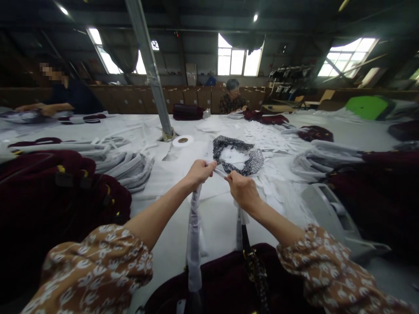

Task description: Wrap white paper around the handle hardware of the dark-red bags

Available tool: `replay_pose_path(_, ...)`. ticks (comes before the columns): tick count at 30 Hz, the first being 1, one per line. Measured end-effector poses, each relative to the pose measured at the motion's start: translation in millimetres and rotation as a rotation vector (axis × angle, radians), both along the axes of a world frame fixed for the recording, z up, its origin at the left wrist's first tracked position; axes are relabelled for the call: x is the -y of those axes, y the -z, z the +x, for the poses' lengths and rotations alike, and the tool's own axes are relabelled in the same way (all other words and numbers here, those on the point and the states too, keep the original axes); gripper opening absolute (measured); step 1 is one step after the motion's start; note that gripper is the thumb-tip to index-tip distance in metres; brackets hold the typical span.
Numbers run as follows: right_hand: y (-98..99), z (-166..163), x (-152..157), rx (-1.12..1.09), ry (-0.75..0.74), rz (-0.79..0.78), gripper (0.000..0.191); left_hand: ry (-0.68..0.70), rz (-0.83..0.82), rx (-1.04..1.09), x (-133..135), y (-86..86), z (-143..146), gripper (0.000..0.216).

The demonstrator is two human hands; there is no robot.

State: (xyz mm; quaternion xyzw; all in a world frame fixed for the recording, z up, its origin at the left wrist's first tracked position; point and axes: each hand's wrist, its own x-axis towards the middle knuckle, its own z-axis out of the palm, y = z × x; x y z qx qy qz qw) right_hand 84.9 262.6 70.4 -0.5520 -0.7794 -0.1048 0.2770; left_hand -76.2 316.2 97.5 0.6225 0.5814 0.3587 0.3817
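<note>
My left hand (199,172) and my right hand (242,188) are both closed, pinching a thin white wrapping strip (194,235) stretched between them above the white table (216,218). The strip runs down over the handles of a dark maroon velvet bag (225,283) lying at the table's near edge in front of me. A gold and black chain strap (252,266) rests on the bag. Just beyond my hands lies a black-and-white speckled fabric piece (252,161) with white paper in its middle.
Piles of maroon bags (55,192) sit at left and right (376,192). Bundles of wrapped white handles (124,165), a tape roll (182,140), scattered white paper pieces (271,135) and a metal pole (150,65) are on the table. Two other people work at the far side.
</note>
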Motion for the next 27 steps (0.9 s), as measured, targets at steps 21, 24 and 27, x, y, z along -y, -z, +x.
replay_pose_path(21, -16.4, 25.5, 3.4, -0.304, -0.017, -0.176, 0.018, 0.205, -0.106, 0.162, 1.0, -4.1, 4.0, 0.040)
replay_pose_path(24, -20.9, 25.1, 6.6, -0.293, -0.009, -0.213, 0.018, 0.226, -0.199, 0.216, 1.5, -10.6, 0.4, 0.039)
replay_pose_path(27, -22.5, 27.1, 12.6, -0.324, -0.036, -0.236, 0.018, 0.239, -0.261, 0.255, 1.0, -11.2, -3.3, 0.038)
